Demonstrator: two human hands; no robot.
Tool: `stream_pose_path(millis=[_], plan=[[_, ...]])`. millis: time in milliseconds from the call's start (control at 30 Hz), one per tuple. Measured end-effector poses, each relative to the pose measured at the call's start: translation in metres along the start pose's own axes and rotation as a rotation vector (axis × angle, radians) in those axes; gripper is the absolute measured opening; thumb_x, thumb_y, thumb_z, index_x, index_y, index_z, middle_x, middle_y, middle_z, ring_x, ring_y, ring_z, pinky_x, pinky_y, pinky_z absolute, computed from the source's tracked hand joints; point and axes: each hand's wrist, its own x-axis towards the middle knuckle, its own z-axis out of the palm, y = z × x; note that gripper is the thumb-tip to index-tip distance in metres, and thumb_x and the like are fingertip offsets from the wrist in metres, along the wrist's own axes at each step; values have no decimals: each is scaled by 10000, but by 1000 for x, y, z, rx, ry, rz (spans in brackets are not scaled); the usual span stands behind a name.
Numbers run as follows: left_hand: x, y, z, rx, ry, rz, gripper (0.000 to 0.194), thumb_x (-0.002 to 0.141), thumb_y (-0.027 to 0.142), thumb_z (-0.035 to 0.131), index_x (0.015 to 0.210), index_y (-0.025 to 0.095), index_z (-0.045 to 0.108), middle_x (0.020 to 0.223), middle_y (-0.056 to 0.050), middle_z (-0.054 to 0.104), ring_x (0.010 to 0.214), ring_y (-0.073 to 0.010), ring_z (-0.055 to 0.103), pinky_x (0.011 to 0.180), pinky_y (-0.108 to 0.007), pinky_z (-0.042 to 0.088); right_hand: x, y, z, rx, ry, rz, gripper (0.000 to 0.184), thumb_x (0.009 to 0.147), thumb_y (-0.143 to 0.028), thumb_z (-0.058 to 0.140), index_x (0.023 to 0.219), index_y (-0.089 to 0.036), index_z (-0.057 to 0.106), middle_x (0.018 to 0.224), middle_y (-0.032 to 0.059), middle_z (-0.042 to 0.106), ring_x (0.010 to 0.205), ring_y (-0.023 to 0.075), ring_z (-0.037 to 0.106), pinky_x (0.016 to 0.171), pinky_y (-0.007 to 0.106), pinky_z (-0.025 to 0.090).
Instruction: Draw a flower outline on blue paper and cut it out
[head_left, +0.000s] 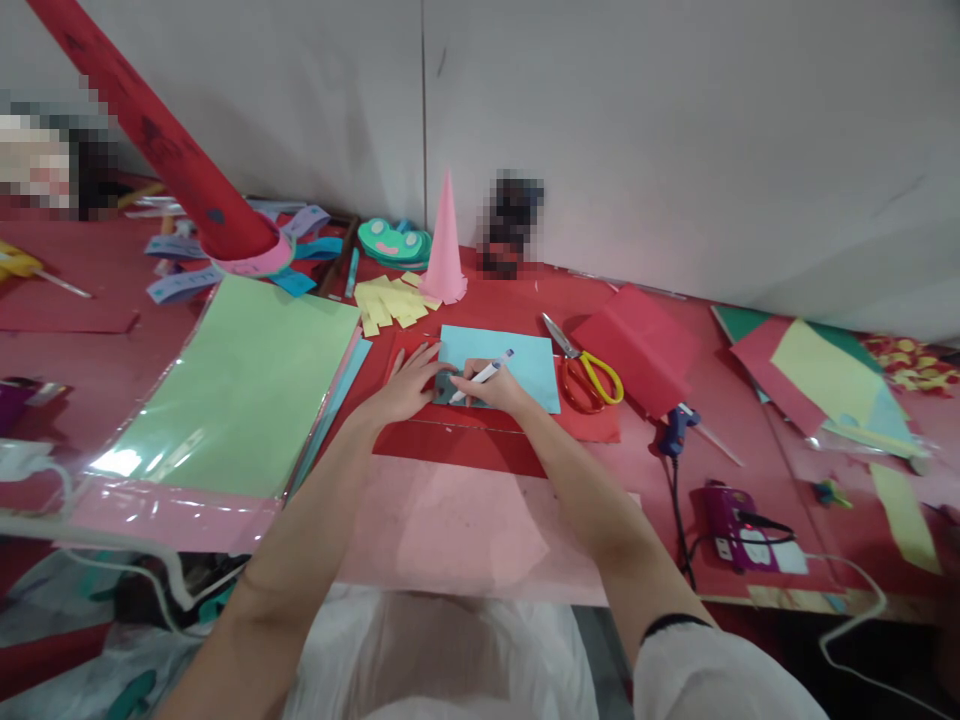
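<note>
Pinching a pen [493, 369], the right hand [487, 385] rests on blue paper [529, 358]; beside it, the left hand [407, 386], fingers spread, touches a dark piece [445, 389]; scissors [592, 372] lie right of both.

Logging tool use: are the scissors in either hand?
No, the scissors lie beside the blue sheet; the right hand holds a pen and the left hand rests at the sheet's edge.

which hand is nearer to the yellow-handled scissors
Right. The right hand holds a pen over the blue sheet, left of the yellow-handled scissors. The left hand is farther off, at the sheet's left edge.
</note>
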Motion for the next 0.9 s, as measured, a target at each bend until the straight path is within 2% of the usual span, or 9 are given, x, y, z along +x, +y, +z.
stream_pose_path(millis=[167, 300, 733, 900], plan=[[-1, -3, -5, 10, -59, 15, 445, 823, 154, 547, 1255, 263, 549, 1597, -48, 206, 1483, -258, 69, 1178, -554, 9, 1, 2, -1, 16, -2, -4, 448, 693, -565, 690, 563, -206, 455, 441, -36, 556, 417, 94, 499, 460, 221, 358], [-1, -7, -7, 9, -81, 35, 459, 812, 170, 573, 1262, 251, 535, 1604, -66, 177, 1482, -273, 61, 1172, -568, 5, 0, 2, -1, 7, -10, 4, 439, 704, -574, 672, 581, -205, 468, 449, -34, 566, 430, 96, 510, 473, 222, 373], [-1, -7, -4, -4, -53, 39, 450, 817, 181, 571, 1259, 255, 542, 1599, -64, 196, 1482, -263, 73, 1178, -555, 13, 1, 1, 0, 27, 9, -1, 432, 702, -556, 685, 566, -207, 470, 438, -34, 562, 417, 92, 493, 477, 225, 388], [0, -12, -1, -18, -41, 65, 477, 814, 188, 565, 1277, 295, 529, 1602, -21, 190, 1481, -275, 82, 1173, -580, 30, 0, 2, -1, 18, 1, -6, 424, 704, -549, 690, 567, -208, 478, 449, -26, 580, 424, 96, 505, 473, 225, 383]])
